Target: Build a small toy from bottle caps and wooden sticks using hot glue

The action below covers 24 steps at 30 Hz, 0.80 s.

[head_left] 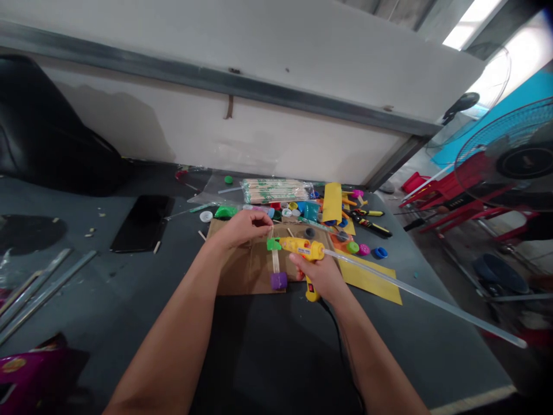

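Observation:
My right hand [323, 274] is wrapped round the handle of a yellow glue gun [302, 248]. A long translucent glue stick [415, 288] runs out of its back toward the lower right. The gun's tip meets a small green piece [273, 244] on pale wooden sticks [276, 262]. At their near end is a purple bottle cap [279, 281]. With fingers pinched, my left hand [248, 227] is at the far end of these sticks, seemingly gripping a thin stick there. Under both hands lies a brown cardboard sheet [242, 279].
Behind the cardboard sit a bag of wooden sticks [276, 190] and several coloured bottle caps. Yellow card [371, 279] and pliers [374, 225] lie to the right. A phone [140, 223] and metal rods [47, 288] are at left. The gun's cord [339, 334] hangs beside my right forearm.

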{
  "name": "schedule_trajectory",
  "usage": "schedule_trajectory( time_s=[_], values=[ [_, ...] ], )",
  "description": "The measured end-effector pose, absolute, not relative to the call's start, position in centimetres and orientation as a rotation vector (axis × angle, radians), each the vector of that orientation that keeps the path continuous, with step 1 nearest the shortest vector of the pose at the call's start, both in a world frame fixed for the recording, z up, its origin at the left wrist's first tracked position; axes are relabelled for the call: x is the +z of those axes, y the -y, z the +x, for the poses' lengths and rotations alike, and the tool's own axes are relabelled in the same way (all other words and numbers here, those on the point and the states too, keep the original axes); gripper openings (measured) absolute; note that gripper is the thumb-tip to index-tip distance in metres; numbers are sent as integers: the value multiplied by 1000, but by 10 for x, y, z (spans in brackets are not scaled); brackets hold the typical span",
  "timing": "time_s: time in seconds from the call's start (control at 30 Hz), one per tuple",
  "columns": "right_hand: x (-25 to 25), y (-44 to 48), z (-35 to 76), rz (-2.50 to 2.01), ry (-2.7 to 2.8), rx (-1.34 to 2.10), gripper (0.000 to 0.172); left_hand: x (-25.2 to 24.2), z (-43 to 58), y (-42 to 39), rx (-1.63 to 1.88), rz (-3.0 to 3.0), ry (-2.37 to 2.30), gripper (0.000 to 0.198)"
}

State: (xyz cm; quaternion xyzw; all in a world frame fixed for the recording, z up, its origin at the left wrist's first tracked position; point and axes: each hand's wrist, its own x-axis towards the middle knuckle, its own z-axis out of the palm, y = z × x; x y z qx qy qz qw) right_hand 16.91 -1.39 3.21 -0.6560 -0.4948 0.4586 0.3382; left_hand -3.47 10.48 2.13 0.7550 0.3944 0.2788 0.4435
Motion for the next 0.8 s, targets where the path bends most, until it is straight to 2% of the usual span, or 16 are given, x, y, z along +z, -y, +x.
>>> schedule_trajectory(
  time_s=[0.4, 0.8],
  values=[
    [42, 15, 168, -1576, 1227, 1260, 27, 18, -38, -105, 798, 1721, -909, 10],
    [37, 16, 166, -1661, 1245, 1235, 27, 24, -29, -102, 808, 1837, -975, 12]
  ],
)
